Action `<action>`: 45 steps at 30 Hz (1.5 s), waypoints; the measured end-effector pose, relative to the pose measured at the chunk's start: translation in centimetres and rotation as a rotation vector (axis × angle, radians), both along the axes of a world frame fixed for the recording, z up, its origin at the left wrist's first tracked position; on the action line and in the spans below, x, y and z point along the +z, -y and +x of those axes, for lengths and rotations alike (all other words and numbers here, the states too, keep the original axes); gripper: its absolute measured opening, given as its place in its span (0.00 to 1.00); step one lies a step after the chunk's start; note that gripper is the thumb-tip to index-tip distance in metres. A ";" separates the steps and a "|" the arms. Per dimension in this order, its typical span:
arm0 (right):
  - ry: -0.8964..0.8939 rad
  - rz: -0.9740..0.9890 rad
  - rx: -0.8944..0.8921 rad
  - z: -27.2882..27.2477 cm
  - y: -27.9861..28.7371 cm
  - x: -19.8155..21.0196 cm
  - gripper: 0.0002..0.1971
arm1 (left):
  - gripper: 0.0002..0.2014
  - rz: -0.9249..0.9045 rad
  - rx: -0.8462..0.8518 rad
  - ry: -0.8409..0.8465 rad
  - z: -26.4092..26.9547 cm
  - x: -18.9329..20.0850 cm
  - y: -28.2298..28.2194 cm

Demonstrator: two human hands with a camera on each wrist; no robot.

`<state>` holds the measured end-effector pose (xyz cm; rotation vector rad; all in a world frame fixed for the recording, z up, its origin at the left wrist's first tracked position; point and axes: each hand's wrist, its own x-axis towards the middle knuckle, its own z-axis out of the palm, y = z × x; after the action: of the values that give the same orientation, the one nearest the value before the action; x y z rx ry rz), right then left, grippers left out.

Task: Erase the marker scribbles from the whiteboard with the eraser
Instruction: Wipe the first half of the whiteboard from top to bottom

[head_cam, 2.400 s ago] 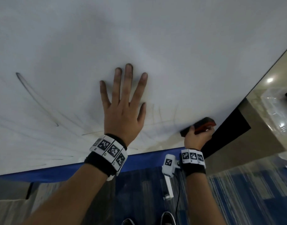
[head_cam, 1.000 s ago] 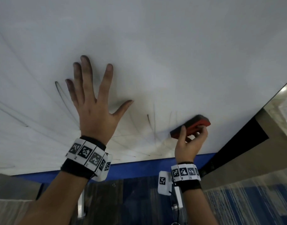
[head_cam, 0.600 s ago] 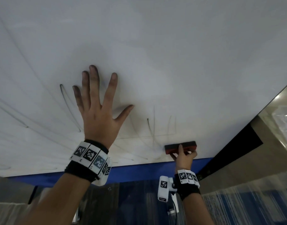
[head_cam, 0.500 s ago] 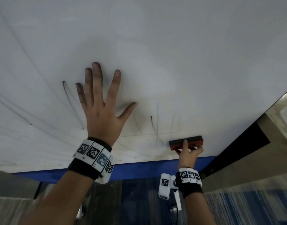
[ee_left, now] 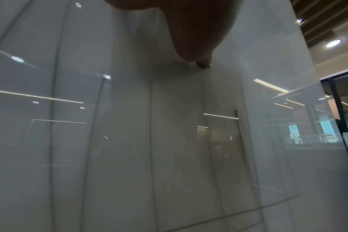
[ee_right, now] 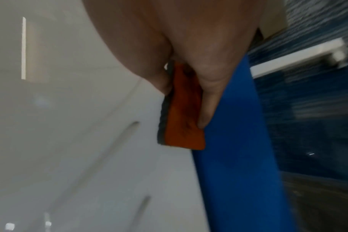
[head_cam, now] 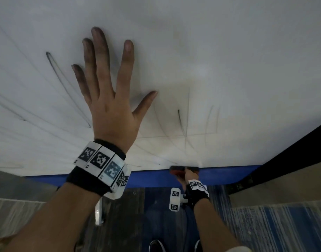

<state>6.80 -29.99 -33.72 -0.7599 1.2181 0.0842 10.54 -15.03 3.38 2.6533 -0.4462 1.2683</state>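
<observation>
Head view, left hand (head_cam: 109,99): centre-left of the frame, laid flat on the whiteboard (head_cam: 210,51) with fingers straight and spread, tips smudged dark; it grips nothing.
Head view, right hand (head_cam: 189,177): lower centre-right, small in the frame, fingers curled round the eraser (head_cam: 183,170), which sits at the board's bottom edge against the blue strip (head_cam: 150,177).
Head view, marker scribbles (head_cam: 181,120): thin dark strokes across the lower half of the board, above the eraser and left of the flat hand.
Left wrist view: the whiteboard (ee_left: 129,141) fills the frame, glossy, with faint lines; a fingertip of the left hand (ee_left: 204,65) touches it at upper centre.
Right wrist view: blurred; the right hand (ee_right: 189,47) at top pinches the orange, dark-edged eraser (ee_right: 181,119) at centre, between the whiteboard (ee_right: 69,109) on the left and the blue strip (ee_right: 238,157) on the right.
</observation>
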 end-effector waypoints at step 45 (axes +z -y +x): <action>0.066 -0.041 -0.019 0.3 -5.7 11.0 0.32 | 0.31 0.158 -0.067 -0.012 0.4 -3.3 -2.2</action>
<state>7.07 -24.32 -22.76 -0.7807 1.1671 0.0186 10.96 -12.81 0.09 2.7467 -0.6532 1.2455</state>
